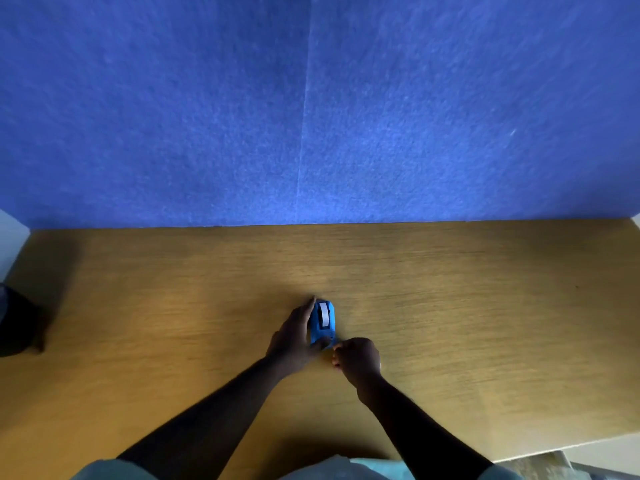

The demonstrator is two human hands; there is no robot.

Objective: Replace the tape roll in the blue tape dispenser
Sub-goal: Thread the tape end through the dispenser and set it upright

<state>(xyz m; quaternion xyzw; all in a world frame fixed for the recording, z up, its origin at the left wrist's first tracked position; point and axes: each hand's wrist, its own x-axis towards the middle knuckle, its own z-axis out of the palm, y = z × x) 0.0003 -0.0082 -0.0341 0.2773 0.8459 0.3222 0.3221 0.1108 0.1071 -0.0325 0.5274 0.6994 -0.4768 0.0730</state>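
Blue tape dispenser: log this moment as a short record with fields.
object: small blue plastic tape dispenser, white tape showing on top
surface: brown wooden desk
left hand: grip along the dispenser's left side
right hand: closed, at the dispenser's near end; contact unclear
backdrop: blue felt panel
spare roll: none visible

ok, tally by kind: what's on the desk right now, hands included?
Blue tape dispenser: 1
Tape roll, seated in the dispenser: 1
Hands: 2, left hand along the dispenser's side, right hand closed at its near end
Dark object at the desk's left edge, unclear: 1
Total: 5
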